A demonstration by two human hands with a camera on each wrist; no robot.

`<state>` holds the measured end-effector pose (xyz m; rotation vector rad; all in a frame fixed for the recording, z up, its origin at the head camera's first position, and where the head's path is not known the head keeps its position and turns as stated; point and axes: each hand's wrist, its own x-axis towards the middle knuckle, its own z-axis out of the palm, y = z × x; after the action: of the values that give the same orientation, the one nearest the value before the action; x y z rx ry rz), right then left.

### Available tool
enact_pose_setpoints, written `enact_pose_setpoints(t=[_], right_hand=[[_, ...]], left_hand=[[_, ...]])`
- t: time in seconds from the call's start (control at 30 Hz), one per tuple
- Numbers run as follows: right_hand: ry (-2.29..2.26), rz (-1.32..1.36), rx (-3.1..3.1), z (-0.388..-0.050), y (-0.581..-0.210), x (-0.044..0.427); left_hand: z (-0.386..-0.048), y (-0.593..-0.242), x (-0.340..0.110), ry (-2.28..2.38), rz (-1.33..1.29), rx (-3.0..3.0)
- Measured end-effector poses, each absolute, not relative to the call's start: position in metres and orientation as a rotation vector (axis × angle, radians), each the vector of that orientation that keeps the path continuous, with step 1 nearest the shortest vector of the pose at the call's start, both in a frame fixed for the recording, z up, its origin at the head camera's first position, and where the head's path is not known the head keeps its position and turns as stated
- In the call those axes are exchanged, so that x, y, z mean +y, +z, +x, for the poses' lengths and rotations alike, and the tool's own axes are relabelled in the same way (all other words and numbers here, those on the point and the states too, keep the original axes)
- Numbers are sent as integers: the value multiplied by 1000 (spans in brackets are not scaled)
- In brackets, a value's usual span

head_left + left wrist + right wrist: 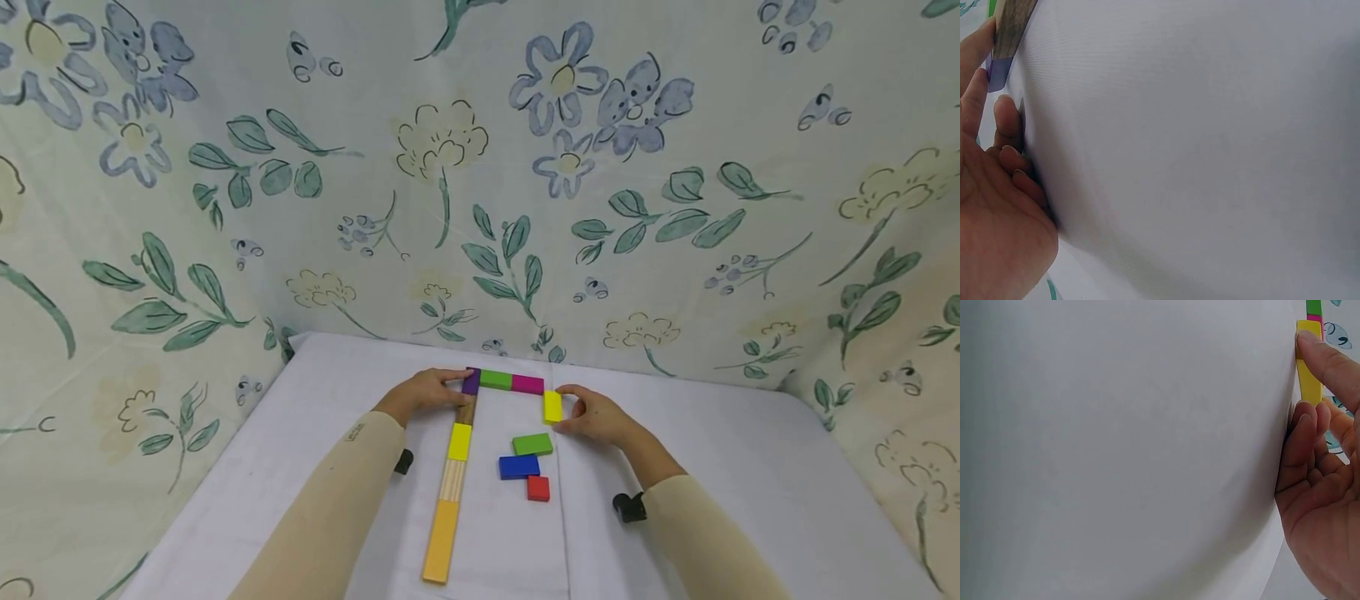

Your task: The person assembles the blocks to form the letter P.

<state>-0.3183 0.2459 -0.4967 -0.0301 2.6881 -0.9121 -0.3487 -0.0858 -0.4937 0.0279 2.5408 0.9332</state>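
My left hand [426,392] rests at the upper left corner of a block outline, its index finger on a purple block [471,382] and its thumb by a brown wooden block [467,410]. In the left wrist view its other fingers are loosely bent beside the purple block [999,75]. My right hand [598,417] pinches a yellow block [552,407] by its ends between thumb and index finger. That block stands at the right end of a top row made of a green block [496,380] and a magenta block [528,384].
Down the left side run another yellow block [460,442], a striped wooden piece [452,480] and a long orange block [441,542]. Between the arms lie a loose green block [532,443], a blue block [519,467] and a red block [538,488], on a white cloth [502,550].
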Motion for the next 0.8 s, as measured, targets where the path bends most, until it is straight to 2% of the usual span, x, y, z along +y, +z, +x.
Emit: enact_pose_setpoints(t=[0.8], right_hand=[[-901,-9,2683,-319,-496,246]], left_hand=[[-349,-493,-86,919,31,2541]])
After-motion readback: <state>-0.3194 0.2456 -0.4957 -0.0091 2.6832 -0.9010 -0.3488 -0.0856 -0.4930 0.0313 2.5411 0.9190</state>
